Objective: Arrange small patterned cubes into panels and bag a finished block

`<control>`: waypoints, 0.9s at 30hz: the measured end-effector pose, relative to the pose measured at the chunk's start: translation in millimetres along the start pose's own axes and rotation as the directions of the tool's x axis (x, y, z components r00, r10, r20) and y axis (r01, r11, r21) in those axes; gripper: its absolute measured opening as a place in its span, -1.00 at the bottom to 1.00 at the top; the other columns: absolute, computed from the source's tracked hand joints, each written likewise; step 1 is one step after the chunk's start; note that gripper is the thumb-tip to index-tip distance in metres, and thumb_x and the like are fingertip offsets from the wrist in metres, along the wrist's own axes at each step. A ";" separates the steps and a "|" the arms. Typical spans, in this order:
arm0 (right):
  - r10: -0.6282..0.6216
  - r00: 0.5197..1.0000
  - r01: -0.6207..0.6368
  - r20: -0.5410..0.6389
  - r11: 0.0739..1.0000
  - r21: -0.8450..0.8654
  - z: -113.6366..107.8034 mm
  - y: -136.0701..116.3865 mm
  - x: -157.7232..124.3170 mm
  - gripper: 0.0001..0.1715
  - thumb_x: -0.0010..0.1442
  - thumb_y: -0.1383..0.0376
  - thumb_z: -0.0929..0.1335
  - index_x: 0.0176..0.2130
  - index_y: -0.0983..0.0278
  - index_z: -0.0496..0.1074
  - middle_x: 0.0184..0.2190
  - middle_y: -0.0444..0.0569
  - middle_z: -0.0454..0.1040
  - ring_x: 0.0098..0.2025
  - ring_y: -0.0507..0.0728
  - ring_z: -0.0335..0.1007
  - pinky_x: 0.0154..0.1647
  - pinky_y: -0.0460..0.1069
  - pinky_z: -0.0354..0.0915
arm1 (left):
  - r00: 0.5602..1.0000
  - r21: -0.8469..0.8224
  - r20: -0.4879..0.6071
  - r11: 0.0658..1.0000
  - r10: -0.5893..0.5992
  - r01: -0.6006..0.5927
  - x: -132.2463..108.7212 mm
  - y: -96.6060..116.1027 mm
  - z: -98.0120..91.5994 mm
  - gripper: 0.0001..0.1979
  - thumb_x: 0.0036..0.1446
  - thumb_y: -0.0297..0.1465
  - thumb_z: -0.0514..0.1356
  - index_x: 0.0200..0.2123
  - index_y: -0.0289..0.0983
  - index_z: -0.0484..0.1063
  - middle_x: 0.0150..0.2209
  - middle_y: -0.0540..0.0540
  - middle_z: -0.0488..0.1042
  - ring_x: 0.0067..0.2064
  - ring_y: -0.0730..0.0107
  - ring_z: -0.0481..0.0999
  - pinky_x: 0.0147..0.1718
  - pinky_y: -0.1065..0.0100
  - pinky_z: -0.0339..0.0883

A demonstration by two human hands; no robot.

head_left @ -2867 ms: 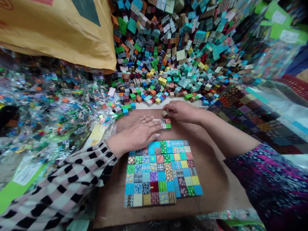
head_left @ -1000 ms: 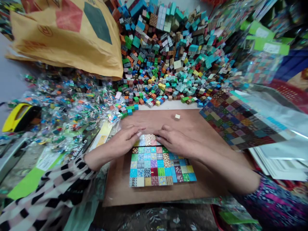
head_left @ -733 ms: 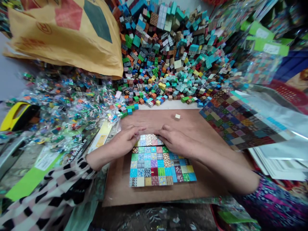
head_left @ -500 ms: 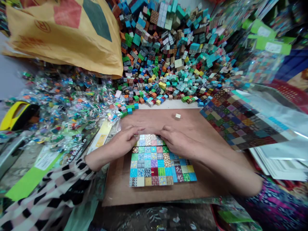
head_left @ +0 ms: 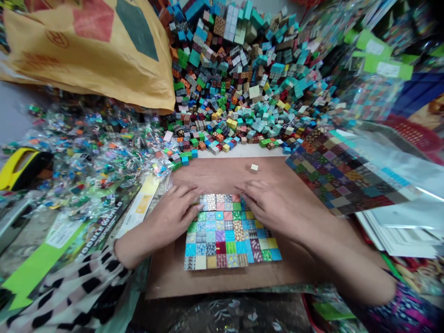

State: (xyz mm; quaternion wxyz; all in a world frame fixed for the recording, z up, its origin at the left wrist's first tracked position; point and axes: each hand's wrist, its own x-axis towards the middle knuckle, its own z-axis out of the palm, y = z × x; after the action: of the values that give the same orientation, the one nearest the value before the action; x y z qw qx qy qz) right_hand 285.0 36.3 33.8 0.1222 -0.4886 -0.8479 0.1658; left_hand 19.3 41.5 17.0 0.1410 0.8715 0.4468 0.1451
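Note:
A flat array of small patterned cubes [head_left: 220,237], set edge to edge in many colours, lies on a brown board [head_left: 166,282]. My left hand [head_left: 171,210] rests at its far left corner, fingers stretched forward and thumb on or against the edge cubes. At the far right corner is my right hand [head_left: 270,208], fingers extended and pointing inward, covering some cubes there. A thin gap runs between the farthest row and the rest. One pale cube [head_left: 254,167] sits alone near the board's far edge.
Behind the board rises a big heap of coloured cubes [head_left: 222,97]. Small clear-bagged pieces [head_left: 104,143] pile up at left, below a yellow bag [head_left: 90,55]. A yellow-and-black tool [head_left: 24,166] lies far left. A bagged sheet of patterned squares [head_left: 343,171] overlaps the board's right side.
Both hands have spread slightly apart, and their fingers have straightened from a more curled pose. More of the far row's right end shows. The view has shifted slightly.

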 end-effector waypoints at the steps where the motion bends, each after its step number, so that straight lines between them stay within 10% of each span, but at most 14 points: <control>1: 0.008 1.000 -0.008 -0.012 1.000 -0.017 2.8 -2.7 -3.0 -0.54 0.41 0.26 0.12 0.12 0.31 0.41 0.05 0.13 0.50 0.12 0.23 0.36 0.18 0.16 0.25 | 1.000 0.025 0.008 1.000 0.018 -0.018 -1.0 1.9 -0.1 -0.54 0.35 -0.20 -0.02 0.17 -0.31 0.36 0.11 -0.29 0.45 0.16 0.04 0.39 0.13 -0.05 0.29; 10: 0.044 0.987 -0.052 0.154 0.998 0.046 24.1 -24.7 -17.9 -0.01 0.33 -0.15 0.11 0.40 0.52 -0.07 0.43 0.36 -0.20 0.46 0.38 -0.34 0.39 0.33 -0.09 | 0.991 -0.080 0.119 0.994 -0.060 0.070 -3.1 11.1 2.5 -0.45 0.37 -0.19 -0.08 0.28 -0.40 0.25 0.29 -0.37 0.27 0.32 0.05 0.26 0.26 -0.02 0.19; 27: 0.040 0.994 -0.041 0.098 0.999 0.006 47.8 -27.3 -12.9 0.03 0.32 -0.16 0.12 0.40 0.55 -0.09 0.42 0.44 -0.27 0.45 0.42 -0.37 0.37 0.33 -0.07 | 0.992 -0.168 0.077 0.979 -0.103 0.115 -10.2 7.0 25.5 -0.41 0.39 -0.13 -0.13 0.32 -0.36 0.17 0.35 -0.32 0.16 0.38 0.15 0.13 0.33 0.05 0.06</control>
State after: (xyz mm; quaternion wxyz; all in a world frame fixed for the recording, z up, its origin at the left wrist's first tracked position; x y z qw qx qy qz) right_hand 252.2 4.5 0.4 0.0794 -0.4966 -0.8419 0.1955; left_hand 28.4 26.2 -5.1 0.2386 0.8345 0.4748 0.1457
